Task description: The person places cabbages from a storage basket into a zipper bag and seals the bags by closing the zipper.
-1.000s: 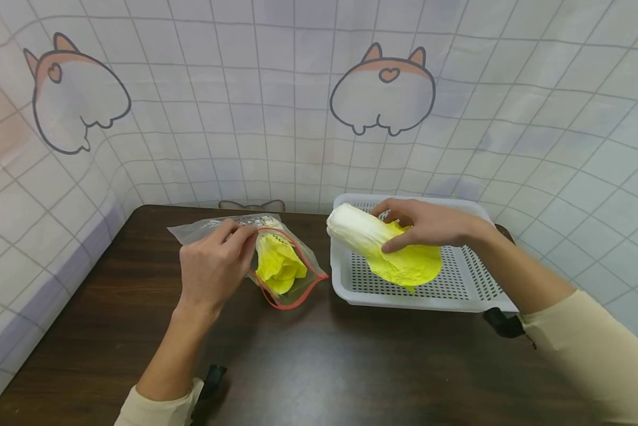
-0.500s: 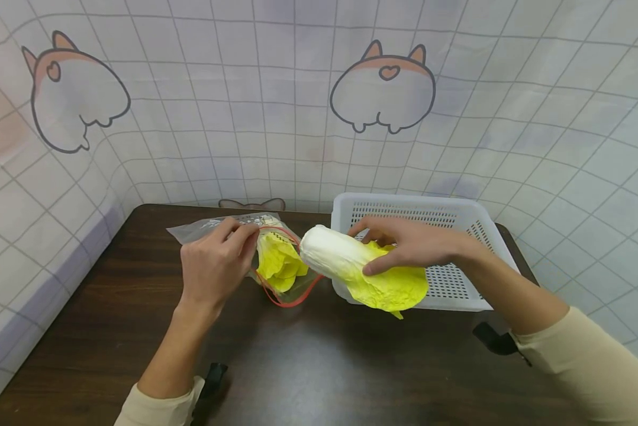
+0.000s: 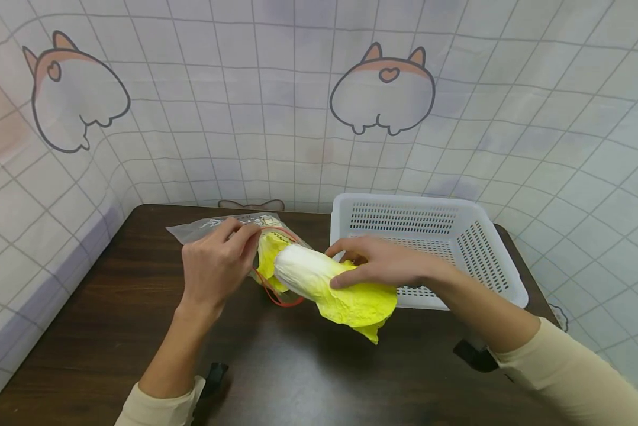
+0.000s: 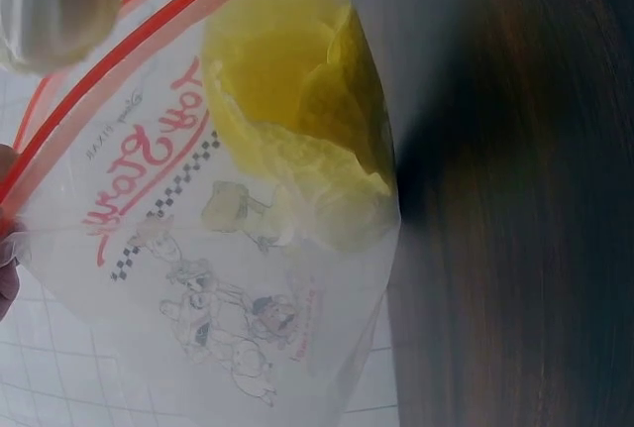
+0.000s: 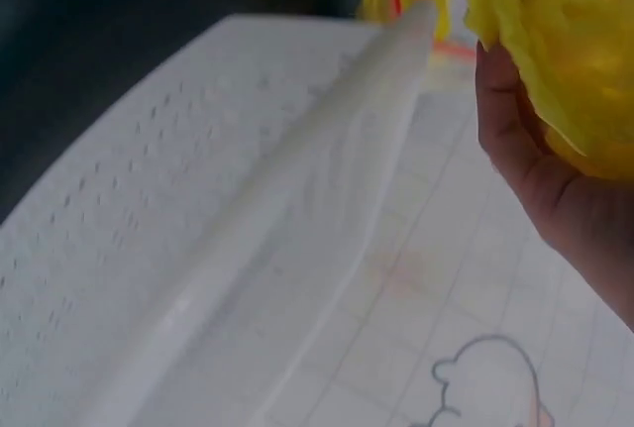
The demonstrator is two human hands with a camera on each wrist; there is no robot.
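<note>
At centre, right grip (image 3: pixel 379 260) holds cabbage (image 3: pixel 340 300) slantwise — base (image 3: pixel 291 267) toward bag (image 4: pixel 183 219) left grip (image 3: pixel 216 262) pinches.

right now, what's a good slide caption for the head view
Left hand pinches the bag, right hand holds a cabbage near the bag's red rim, basket behind.
</note>
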